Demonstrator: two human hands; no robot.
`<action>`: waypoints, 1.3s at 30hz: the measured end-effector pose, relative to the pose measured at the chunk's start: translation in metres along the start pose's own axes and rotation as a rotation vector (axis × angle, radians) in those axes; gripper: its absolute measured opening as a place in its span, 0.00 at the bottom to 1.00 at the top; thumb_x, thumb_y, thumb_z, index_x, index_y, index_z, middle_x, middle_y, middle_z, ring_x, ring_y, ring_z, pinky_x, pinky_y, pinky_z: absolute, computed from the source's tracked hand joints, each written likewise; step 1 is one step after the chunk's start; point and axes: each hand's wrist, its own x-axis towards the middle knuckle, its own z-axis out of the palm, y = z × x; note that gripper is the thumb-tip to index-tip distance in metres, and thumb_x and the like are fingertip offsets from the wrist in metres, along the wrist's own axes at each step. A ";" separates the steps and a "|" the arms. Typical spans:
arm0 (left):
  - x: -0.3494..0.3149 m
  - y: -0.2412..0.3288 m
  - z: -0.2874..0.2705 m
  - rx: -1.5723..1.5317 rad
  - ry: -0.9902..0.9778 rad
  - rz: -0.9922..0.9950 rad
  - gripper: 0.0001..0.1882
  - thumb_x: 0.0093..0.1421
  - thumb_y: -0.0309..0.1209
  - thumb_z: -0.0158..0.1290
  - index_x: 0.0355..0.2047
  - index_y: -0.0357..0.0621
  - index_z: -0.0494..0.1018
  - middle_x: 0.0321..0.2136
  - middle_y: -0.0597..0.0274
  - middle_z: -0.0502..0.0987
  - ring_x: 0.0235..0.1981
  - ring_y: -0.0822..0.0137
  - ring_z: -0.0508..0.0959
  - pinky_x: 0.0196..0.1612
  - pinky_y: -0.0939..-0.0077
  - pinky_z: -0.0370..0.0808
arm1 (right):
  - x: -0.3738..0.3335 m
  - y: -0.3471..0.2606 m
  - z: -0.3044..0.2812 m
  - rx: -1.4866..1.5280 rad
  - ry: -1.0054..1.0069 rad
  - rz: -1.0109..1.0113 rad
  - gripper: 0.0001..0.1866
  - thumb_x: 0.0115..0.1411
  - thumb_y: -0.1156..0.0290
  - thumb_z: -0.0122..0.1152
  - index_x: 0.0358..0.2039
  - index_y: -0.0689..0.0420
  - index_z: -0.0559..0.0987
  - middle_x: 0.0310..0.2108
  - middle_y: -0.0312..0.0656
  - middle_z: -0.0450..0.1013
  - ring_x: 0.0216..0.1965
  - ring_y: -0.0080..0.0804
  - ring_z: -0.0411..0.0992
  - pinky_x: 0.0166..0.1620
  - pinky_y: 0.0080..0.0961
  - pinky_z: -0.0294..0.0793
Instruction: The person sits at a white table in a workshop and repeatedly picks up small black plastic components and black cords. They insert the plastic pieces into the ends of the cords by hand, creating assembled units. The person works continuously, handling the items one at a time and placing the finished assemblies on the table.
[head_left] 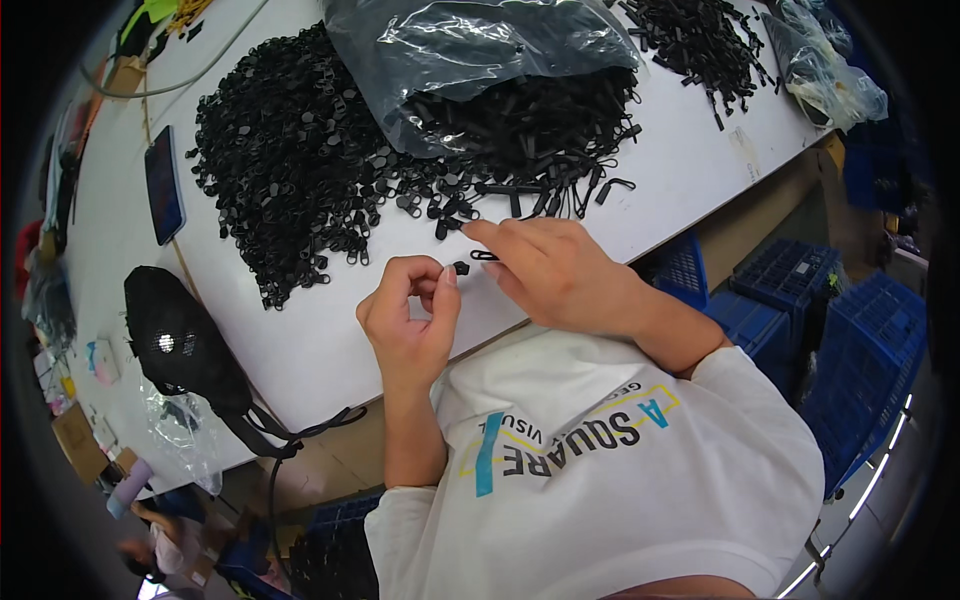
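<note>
My left hand (408,318) is closed, with a small black zipper slider (461,268) pinched between thumb and forefinger. Facing it, my right hand (565,272) grips a black zipper pull (484,256) whose looped end points toward the slider. The two small parts are close together but look apart. Just beyond my hands lie loose zipper sliders (443,226) and several corded zipper pulls (605,190). A large heap of black zipper sliders (290,150) spreads to the left. Another heap of pulls (530,115) lies partly under a clear plastic bag (465,45).
A phone (165,187) lies at the left of the white table (690,190), with a black cloth-like bundle (185,345) and cable nearer. More black pulls (700,45) and a plastic bag (825,75) sit far right. Blue crates (860,350) stand beside the table at right.
</note>
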 end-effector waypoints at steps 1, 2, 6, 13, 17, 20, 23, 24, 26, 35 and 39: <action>0.000 0.000 0.000 0.012 0.001 0.002 0.04 0.53 0.19 0.55 0.26 0.35 0.69 0.17 0.65 0.73 0.17 0.80 0.70 0.22 0.87 0.65 | 0.000 -0.001 0.002 0.016 0.028 -0.007 0.14 0.47 0.80 0.62 0.37 0.64 0.73 0.23 0.41 0.66 0.22 0.37 0.69 0.25 0.30 0.68; 0.000 0.000 0.001 0.023 0.002 0.004 0.04 0.53 0.19 0.55 0.25 0.35 0.70 0.17 0.65 0.73 0.17 0.80 0.70 0.21 0.87 0.65 | 0.000 -0.001 0.004 0.031 0.057 -0.014 0.14 0.47 0.80 0.62 0.36 0.64 0.73 0.23 0.41 0.66 0.23 0.37 0.69 0.25 0.31 0.68; 0.000 0.000 -0.001 0.028 -0.005 0.032 0.04 0.53 0.20 0.55 0.25 0.35 0.70 0.17 0.65 0.74 0.17 0.80 0.70 0.21 0.87 0.66 | -0.006 0.004 0.003 0.017 -0.040 -0.030 0.14 0.45 0.81 0.62 0.35 0.64 0.72 0.23 0.41 0.65 0.23 0.38 0.68 0.26 0.31 0.67; 0.003 -0.003 0.000 0.004 -0.014 0.027 0.04 0.53 0.20 0.55 0.25 0.35 0.70 0.17 0.66 0.74 0.18 0.80 0.70 0.22 0.87 0.66 | 0.002 -0.002 -0.004 0.036 -0.019 -0.044 0.16 0.44 0.82 0.61 0.37 0.64 0.73 0.23 0.40 0.64 0.23 0.37 0.66 0.25 0.29 0.65; 0.002 -0.002 0.001 -0.001 -0.026 0.020 0.04 0.53 0.20 0.55 0.26 0.35 0.70 0.17 0.66 0.73 0.18 0.80 0.69 0.22 0.87 0.66 | -0.002 0.003 0.001 -0.003 -0.057 -0.042 0.15 0.45 0.80 0.62 0.37 0.64 0.74 0.23 0.40 0.63 0.23 0.35 0.66 0.25 0.29 0.64; 0.001 0.000 0.000 0.006 -0.027 0.024 0.04 0.53 0.20 0.55 0.26 0.36 0.70 0.17 0.66 0.73 0.17 0.80 0.69 0.22 0.87 0.66 | -0.004 0.006 0.002 -0.051 -0.074 -0.054 0.14 0.46 0.77 0.61 0.36 0.64 0.75 0.22 0.39 0.62 0.23 0.34 0.66 0.25 0.28 0.64; 0.002 0.000 -0.001 0.048 -0.052 0.044 0.04 0.54 0.19 0.54 0.26 0.34 0.69 0.18 0.65 0.72 0.17 0.78 0.71 0.23 0.86 0.67 | -0.004 0.005 0.001 -0.129 -0.082 -0.093 0.13 0.46 0.75 0.61 0.34 0.63 0.76 0.21 0.38 0.62 0.22 0.32 0.66 0.25 0.26 0.64; 0.001 0.000 -0.001 0.062 -0.050 0.053 0.04 0.54 0.19 0.54 0.26 0.34 0.69 0.17 0.65 0.72 0.17 0.78 0.70 0.22 0.86 0.66 | -0.004 0.004 0.002 -0.156 -0.095 -0.095 0.13 0.45 0.75 0.60 0.34 0.62 0.76 0.21 0.37 0.62 0.22 0.31 0.66 0.25 0.27 0.64; 0.002 0.002 0.000 0.091 -0.048 0.074 0.05 0.53 0.19 0.55 0.25 0.34 0.69 0.17 0.65 0.72 0.17 0.78 0.70 0.22 0.86 0.66 | -0.003 0.001 0.001 -0.209 -0.118 -0.097 0.13 0.44 0.74 0.60 0.33 0.61 0.77 0.20 0.37 0.62 0.22 0.30 0.67 0.25 0.27 0.65; -0.004 0.013 0.010 0.400 -0.131 0.146 0.06 0.54 0.21 0.53 0.22 0.35 0.68 0.13 0.56 0.69 0.13 0.67 0.69 0.19 0.77 0.65 | -0.007 -0.005 0.001 -0.261 -0.335 -0.090 0.06 0.44 0.70 0.55 0.21 0.59 0.73 0.22 0.38 0.66 0.24 0.33 0.70 0.28 0.29 0.68; 0.000 0.007 0.007 0.380 -0.147 0.142 0.08 0.56 0.22 0.51 0.21 0.34 0.66 0.12 0.59 0.68 0.11 0.70 0.67 0.17 0.78 0.63 | -0.011 0.005 0.013 -0.242 -0.216 -0.154 0.06 0.44 0.70 0.55 0.21 0.59 0.73 0.23 0.38 0.67 0.24 0.32 0.70 0.28 0.28 0.68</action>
